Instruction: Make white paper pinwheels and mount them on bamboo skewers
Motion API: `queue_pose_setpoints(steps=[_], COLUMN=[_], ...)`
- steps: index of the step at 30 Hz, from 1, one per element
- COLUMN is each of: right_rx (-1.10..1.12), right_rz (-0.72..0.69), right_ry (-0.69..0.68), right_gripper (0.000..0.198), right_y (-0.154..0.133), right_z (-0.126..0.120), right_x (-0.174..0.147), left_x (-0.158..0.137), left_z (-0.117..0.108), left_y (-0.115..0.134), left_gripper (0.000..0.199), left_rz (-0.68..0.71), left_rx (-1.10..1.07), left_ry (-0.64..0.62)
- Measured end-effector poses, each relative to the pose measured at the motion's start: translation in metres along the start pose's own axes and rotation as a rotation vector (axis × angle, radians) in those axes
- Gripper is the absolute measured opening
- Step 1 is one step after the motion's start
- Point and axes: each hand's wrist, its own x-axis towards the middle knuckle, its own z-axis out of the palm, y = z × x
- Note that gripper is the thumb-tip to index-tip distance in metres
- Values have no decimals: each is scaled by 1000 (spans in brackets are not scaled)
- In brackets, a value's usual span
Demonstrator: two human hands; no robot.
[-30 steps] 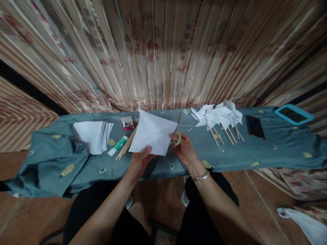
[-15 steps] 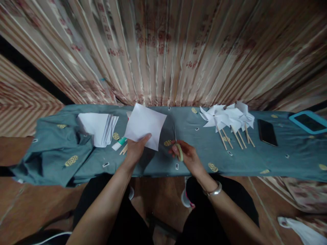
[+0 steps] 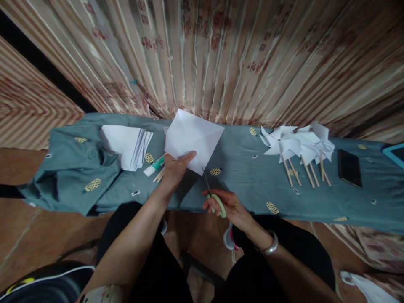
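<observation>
My left hand grips a square sheet of white paper by its near edge, thumb on top. Faint crease lines cross the sheet. In my right hand is a pair of scissors with pale green handles. Their blade tips are at the sheet's near corner; whether they touch the paper I cannot tell. Beside my left hand lie a glue stick with a green label and some wooden sticks, partly hidden by the hand.
A stack of white paper lies to the left on the grey-green cloth. Several white paper pinwheels on wooden sticks lie to the right, then a black phone and a blue-framed object. A pleated curtain hangs behind.
The scissors have moved toward me and left, and their tips have come to the paper's near corner. The paper has turned slightly in my left hand. The camera view has shifted.
</observation>
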Motion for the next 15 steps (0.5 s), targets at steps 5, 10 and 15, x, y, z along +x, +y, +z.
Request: queue_pose_setpoints(steps=[5, 10, 15], right_rx=[24, 39, 16], right_rz=[5, 3, -13], right_ry=[25, 49, 46], right_gripper=[42, 42, 41], right_y=[0, -1, -2], right_z=[1, 1, 0], right_x=[2, 4, 3], left_x=[-6, -8, -8], left_z=[4, 7, 7], left_y=[0, -3, -6], left_gripper=[25, 37, 38], left_rz=[-8, -17, -7], left_rx=[-13, -33, -49], left_ry=[-24, -32, -27])
